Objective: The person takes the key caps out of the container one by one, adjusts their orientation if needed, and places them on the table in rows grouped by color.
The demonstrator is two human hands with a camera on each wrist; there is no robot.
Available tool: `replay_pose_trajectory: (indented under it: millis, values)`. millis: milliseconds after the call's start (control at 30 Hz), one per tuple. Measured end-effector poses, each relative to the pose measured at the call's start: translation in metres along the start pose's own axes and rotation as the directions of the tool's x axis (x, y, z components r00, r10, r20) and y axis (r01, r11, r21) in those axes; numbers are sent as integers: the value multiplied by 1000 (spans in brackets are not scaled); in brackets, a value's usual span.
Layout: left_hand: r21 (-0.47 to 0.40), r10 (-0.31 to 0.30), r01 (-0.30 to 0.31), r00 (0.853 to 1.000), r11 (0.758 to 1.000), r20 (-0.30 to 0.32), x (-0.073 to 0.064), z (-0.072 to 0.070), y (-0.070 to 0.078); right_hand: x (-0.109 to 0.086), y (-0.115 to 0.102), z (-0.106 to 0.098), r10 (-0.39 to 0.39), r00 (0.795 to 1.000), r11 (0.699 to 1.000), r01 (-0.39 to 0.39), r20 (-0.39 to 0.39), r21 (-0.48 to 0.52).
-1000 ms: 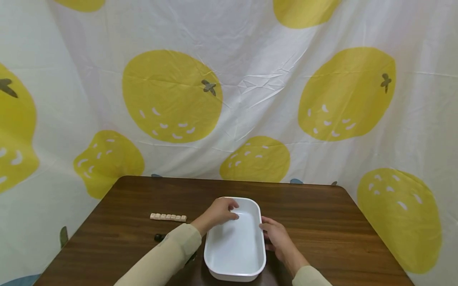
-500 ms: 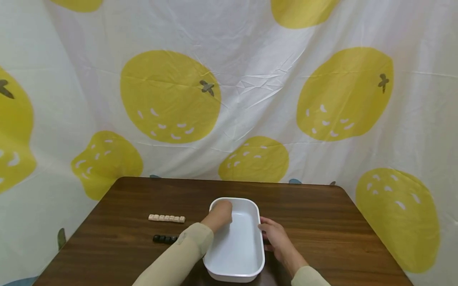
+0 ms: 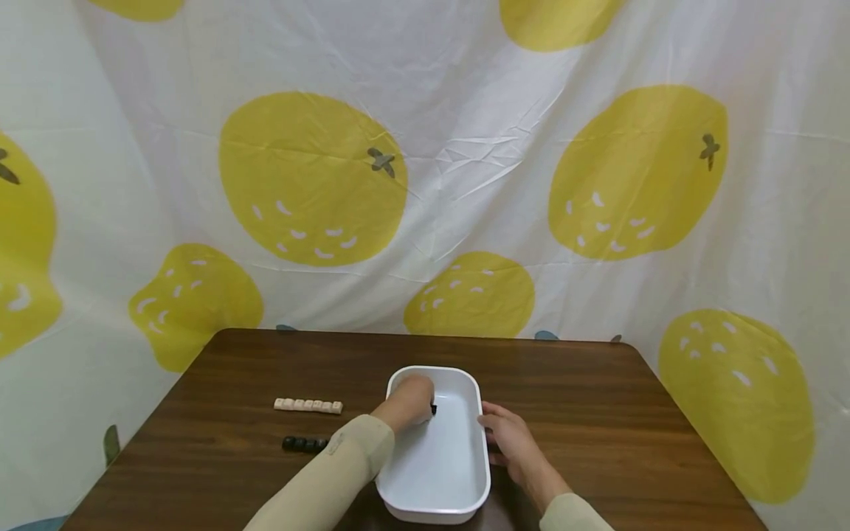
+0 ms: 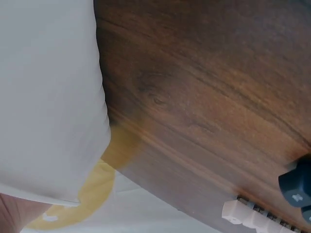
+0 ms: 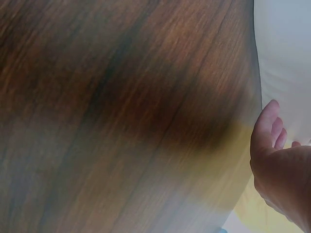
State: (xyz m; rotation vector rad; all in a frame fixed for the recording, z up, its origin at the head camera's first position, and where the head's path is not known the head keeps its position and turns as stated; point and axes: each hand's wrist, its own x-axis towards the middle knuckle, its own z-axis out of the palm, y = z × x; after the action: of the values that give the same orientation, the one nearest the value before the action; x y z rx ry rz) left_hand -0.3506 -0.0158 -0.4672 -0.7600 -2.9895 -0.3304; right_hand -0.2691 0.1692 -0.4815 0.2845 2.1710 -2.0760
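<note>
My left hand (image 3: 410,400) reaches down inside the white rectangular tray (image 3: 434,514), near its far left corner. Its curled fingers pinch a small black keycap (image 3: 434,409), of which only an end shows beside them. Outside the tray, my right hand (image 3: 519,446) rests loosely against the right wall, thumb near the rim. In the right wrist view its relaxed fingers lie along the tray's side. A row of cream keycaps (image 3: 308,405) and a row of black keycaps (image 3: 304,444) lie on the table to the left. My left sleeve hides the black row's right end.
The dark wooden table (image 3: 598,413) extends on both sides of the tray. A white curtain (image 3: 465,184) printed with yellow lemons hangs behind its far edge. In the left wrist view the tray's wall (image 4: 48,97) fills the left side.
My left hand has gone lower into the tray and its fingers have closed; a black keycap now shows at them. The sleeve has uncovered more of the black row. My right hand stays put.
</note>
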Motion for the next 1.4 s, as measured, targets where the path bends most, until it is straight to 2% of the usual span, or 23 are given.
replay_pose_trajectory:
  millis: [100, 200, 467, 600, 733, 900, 1067, 1267, 1400]
  values:
    - [-111, 9, -11, 1000, 994, -20, 0, 0, -2, 0, 0, 0, 2, 1000, 1000, -2, -7, -8]
    - [-222, 3, -14, 999, 975, -49, 2, 0, -5, 0, 1, 1, 0, 1000, 1000, 0, -11, -7]
    - [-370, 3, -44, 994, 928, -112, 2, -10, -4, 1, 0, 1, 0, 1000, 1000, 0, -11, -11]
    - [-423, -9, -41, 993, 905, -115, 3, -9, -3, 1, 0, 1, 6, 1000, 1000, -6, -8, -18]
    - [-462, -16, -28, 996, 886, -90, 3, -10, -2, 1, -1, 2, 9, 1000, 1000, -9, -12, -18]
    - [-479, 3, -50, 995, 877, -99, -1, -12, -3, 1, -1, 2, 10, 1000, 1000, -10, -15, -17]
    - [-510, -10, -48, 994, 859, -110, -5, -16, -5, 1, -1, 2, 8, 1000, 1000, -8, -14, -18]
    - [-573, -38, -30, 994, 819, -106, -8, -20, -8, 0, -1, 2, 7, 1000, 1000, -8, -8, -20]
    - [-627, -54, -17, 994, 779, -94, -10, -20, -9, 0, -1, 2, 5, 1000, 1000, -5, 0, -16]
